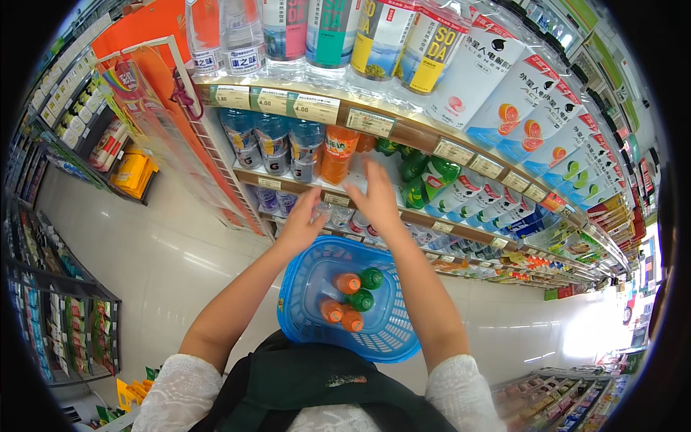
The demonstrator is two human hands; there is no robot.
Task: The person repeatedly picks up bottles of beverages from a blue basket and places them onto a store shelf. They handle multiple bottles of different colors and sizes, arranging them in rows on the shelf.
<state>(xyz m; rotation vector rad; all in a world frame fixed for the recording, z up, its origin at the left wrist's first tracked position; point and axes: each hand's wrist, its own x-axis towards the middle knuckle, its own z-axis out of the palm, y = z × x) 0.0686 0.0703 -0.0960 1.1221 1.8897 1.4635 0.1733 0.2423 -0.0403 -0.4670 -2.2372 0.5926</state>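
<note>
Both my hands reach toward a shelf of bottled drinks. My left hand (304, 222) is at the shelf's front edge, below an orange soda bottle (339, 155), with its fingers apart and nothing in it. Over the bare stretch of shelf right of that bottle, my right hand (377, 197) is spread and holds nothing. It looks slightly blurred. Green soda bottles (432, 182) stand to its right, one leaning forward. Under my forearms sits a blue plastic shopping basket (291, 286). Three orange-capped bottles (331, 311) and two green-capped bottles (371, 278) stand inside it.
Gatorade bottles (272, 143) line the shelf's left part. Soda water bottles (329, 35) and electrolyte drinks (518, 97) fill the shelf above, which overhangs my hands. A white wire rack (216, 162) ends the shelving on the left. Another goods rack (70, 324) stands across the tiled floor (178, 259).
</note>
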